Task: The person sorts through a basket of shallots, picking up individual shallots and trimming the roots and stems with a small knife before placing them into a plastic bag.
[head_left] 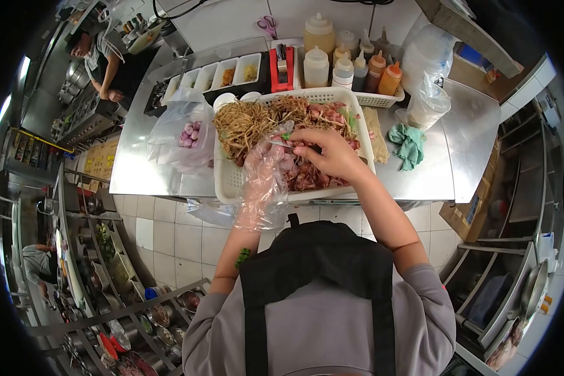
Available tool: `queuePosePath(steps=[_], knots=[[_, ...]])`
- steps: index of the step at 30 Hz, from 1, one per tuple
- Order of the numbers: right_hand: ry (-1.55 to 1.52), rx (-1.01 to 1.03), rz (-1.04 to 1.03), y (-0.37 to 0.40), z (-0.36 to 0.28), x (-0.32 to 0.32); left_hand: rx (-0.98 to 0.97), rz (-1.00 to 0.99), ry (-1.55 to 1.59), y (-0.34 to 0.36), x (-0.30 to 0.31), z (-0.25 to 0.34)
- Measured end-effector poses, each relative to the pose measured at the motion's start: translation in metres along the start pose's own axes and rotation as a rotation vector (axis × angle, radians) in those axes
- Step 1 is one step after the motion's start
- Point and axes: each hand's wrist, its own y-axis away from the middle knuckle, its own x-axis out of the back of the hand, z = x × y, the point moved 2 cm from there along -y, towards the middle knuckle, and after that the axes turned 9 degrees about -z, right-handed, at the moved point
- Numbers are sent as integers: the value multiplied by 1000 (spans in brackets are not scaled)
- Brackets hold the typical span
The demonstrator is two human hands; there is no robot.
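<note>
A small knife [280, 143] has its blade pointing left from the closed fingers of my right hand [326, 150]. My left hand [266, 156], in a loose clear plastic glove, is closed just beside the blade. What its fingers hold is too small and covered to make out; a bit of green [286, 136] shows by the fingertips. Both hands are over a white plastic basket [227, 187]. Inside it, brown stringy roots [244, 125] are heaped at the left, and reddish-purple pieces and peelings [326, 116] lie at the right and front.
On the steel counter [138, 169], a clear bag holds small purple onions [190, 133] at the left. Squeeze bottles [316, 66], white trays [227, 73] and a red holder [282, 67] stand behind. A green cloth [407, 144] lies right. Another person [103, 59] stands far left.
</note>
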Motion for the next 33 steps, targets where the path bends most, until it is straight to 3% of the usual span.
queuePosePath(steps=[4, 6, 14, 17, 19, 22, 26, 33], knots=[[-113, 21, 48, 0, 5, 0, 51, -73, -23, -4, 8, -5], [-220, -63, 79, 1, 8, 3, 51, -83, -15, -1, 1, 2], [-155, -109, 146, 3, 11, 10, -59, -126, -8, -6, 3, 0], [-88, -127, 161, 4, 5, 11, -1, -93, 132, -7, -1, 4], [-79, -158, 179, 4, 0, 11, 33, 50, 125, -7, -3, 7], [-190, -134, 40, 7, -22, 13, -67, 12, 182, -8, 3, 0], [-79, -20, -4, 4, -24, 5, -87, -20, 204, -8, 9, -9], [-25, 42, 89, -2, -17, -5, -98, 10, 134, -9, 4, -2]])
